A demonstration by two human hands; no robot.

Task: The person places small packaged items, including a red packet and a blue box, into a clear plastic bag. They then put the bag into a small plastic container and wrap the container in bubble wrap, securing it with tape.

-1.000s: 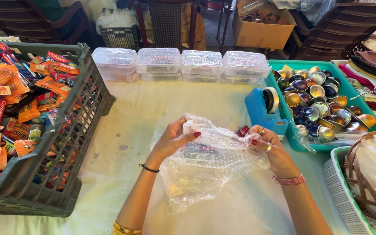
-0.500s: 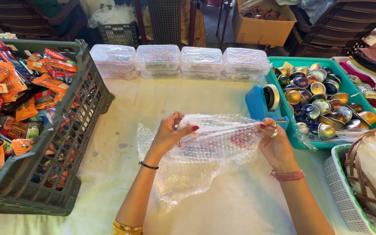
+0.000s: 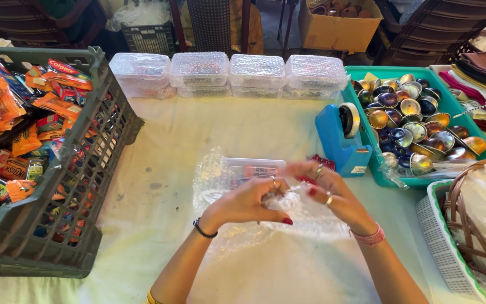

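From the head camera, the left hand [image 3: 248, 200] and the right hand [image 3: 324, 188] meet in the middle of the worktop [image 3: 158, 225]. Both hands pinch a sheet of bubble wrap [image 3: 220, 180]. The sheet lies over a small clear box [image 3: 251, 169] just behind the fingers. A blue tape holder [image 3: 341, 141] stands near the right hand. A dark crate [image 3: 94, 152] full of packets sits well to the left.

Red nails, rings, wrist bands
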